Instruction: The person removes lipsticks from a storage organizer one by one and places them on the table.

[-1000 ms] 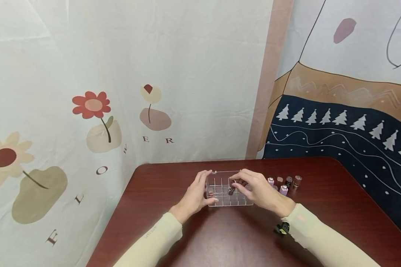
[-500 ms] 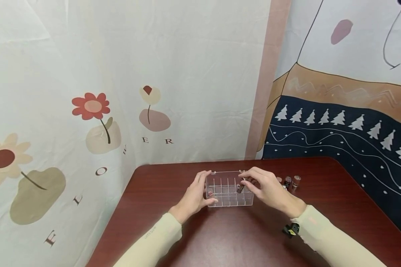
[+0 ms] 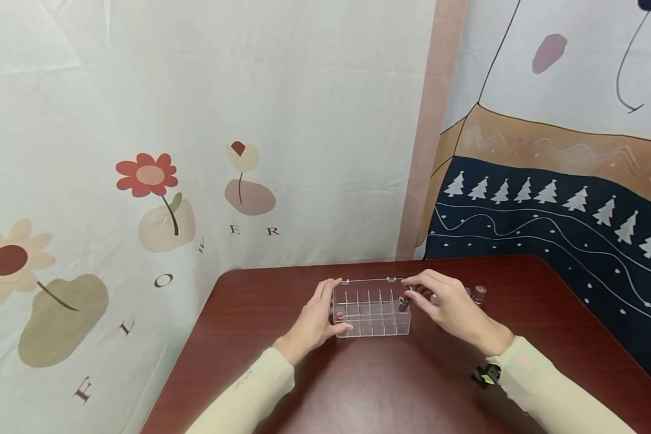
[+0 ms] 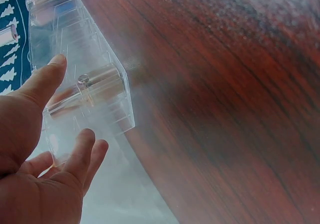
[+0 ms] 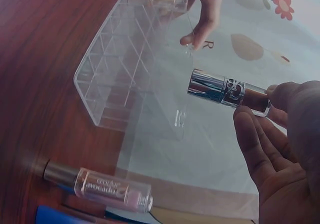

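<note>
My left hand (image 3: 317, 313) grips the left end of a clear compartment box (image 3: 374, 328), thumb at the front and fingers behind. The box's transparent lid stands raised at the back. Inside the leftmost compartment is a lip tube (image 4: 102, 84) with a clear end. My right hand (image 3: 447, 304) pinches a lipstick (image 5: 227, 93) by its clear, brown-filled end. Its silver cap end points away from the fingers. In the head view this lipstick (image 3: 404, 303) is tilted over the box's right end.
Right of the box, a clear lip gloss tube (image 5: 112, 190) with a brownish end stands on the dark red table (image 3: 358, 386). Another tube (image 3: 480, 293) shows behind my right hand, which hides other small bottles. A printed curtain (image 3: 325, 150) hangs behind the table.
My right hand has moved right with the lipstick, from over the middle of the box to its right end. The left hand keeps its grip on the box.
</note>
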Available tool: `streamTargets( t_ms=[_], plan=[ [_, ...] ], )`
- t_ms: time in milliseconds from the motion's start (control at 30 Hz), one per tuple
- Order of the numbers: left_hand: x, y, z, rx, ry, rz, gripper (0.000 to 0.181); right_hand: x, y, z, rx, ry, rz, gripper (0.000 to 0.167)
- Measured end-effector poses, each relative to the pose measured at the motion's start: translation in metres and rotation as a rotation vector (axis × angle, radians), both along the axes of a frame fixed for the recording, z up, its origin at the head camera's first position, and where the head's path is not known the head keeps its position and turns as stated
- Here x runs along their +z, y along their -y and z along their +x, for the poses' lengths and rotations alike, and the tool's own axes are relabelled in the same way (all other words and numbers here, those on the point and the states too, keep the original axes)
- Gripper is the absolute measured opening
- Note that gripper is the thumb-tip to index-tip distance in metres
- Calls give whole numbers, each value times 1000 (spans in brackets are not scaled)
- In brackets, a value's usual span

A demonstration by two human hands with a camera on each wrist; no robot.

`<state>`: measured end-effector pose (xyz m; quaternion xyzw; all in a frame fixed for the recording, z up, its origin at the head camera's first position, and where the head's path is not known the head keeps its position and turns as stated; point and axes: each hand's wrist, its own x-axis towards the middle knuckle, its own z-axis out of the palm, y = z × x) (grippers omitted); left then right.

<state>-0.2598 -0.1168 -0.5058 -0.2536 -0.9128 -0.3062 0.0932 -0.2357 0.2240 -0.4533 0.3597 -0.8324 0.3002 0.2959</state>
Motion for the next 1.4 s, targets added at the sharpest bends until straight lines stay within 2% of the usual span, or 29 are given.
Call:
streamTargets(
  t_ms=[200,533,967,1400],
  plan=[
    [-1,0,0,1,1,4,110,1,-9,2,-36,19,-2,40],
    [0,1,-1,-12,-8,12,110,5,-24,2,-88,-23,8,41],
    [-1,1,-1,-1,4,12,110,8,-45,5,-167,23,15,38],
    [-1,1,-1,-5,1,6,110,12,-65,8,-234,-7,8,37]
  ],
)
